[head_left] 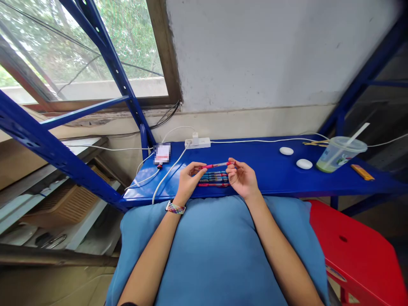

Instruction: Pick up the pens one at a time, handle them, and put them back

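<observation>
A red pen (218, 165) is stretched level between my two hands, above the blue tabletop (267, 170). My left hand (190, 178) pinches its left end between thumb and fingers. At the other end, the fingertips of my right hand (242, 177) are closed on the pen, with the palm partly turned up. Just below the held pen, several pens (213, 179) lie side by side on the table, blue ones and a red one nearest me. My hands hide the ends of that row.
A white power strip (204, 143) with cables lies at the back. Two white oval objects (304, 164), a plastic cup (341, 154) with a straw and an orange packet (362, 172) are at the right. A blue cushion (223, 246) covers my lap; a red stool (357, 250) stands right.
</observation>
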Tool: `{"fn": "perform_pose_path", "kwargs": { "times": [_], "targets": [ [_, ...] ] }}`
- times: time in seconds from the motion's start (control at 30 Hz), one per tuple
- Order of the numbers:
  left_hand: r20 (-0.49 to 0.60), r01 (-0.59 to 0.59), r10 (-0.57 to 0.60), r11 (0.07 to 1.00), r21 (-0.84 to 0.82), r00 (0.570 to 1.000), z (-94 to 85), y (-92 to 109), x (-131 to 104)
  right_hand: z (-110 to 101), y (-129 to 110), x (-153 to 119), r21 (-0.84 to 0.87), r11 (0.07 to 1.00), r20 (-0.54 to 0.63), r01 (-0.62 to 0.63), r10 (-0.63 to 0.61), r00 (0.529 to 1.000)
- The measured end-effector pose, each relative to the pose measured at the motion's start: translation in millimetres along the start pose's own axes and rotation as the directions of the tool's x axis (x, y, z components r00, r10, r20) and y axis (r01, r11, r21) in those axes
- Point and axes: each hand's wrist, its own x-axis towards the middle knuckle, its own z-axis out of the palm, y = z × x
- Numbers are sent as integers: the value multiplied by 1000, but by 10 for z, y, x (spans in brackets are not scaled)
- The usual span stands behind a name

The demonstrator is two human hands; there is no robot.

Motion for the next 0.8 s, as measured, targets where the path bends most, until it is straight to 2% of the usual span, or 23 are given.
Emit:
{"fn": "perform_pose_path", "kwargs": {
  "times": [0.27,0.63,0.73,0.8],
  "targets": [
    [-14,42,-43,999,-14,999,-3,-11,0,10,-13,-18,-16,999,44,-37,38,998],
    [-12,47,-48,999,-10,999,6,25,-2,9,22,-8,-77,996,-3,48,-49,999],
    [-18,48,-48,999,-5,999,6,24,5,24,22,-17,-146,987,7,67,-67,998],
    [-33,41,-41,999,1,999,3,2,16,17,42,-4,-249,962,29,115,-111,993]
  ]
}}
